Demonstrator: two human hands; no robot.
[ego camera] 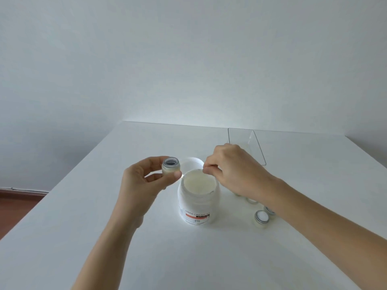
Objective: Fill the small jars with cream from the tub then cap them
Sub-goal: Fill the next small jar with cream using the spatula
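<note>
Left hand [142,181] grips small open jar [171,166], tilted, raised left of tub. Right hand [232,168] pinches something thin, unidentifiable, over rim of open tub [198,203] on table [104,237]. Filled jar [261,219] right of tub.

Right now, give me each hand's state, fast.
Left hand: grips an uncapped small jar.
Right hand: fingers pinched together over the open tub; what they hold cannot be told.

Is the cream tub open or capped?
Open. The cream tub stands upright on the table with no lid on it; its mouth shows pale cream nearly up to the rim, under the right hand.
</note>
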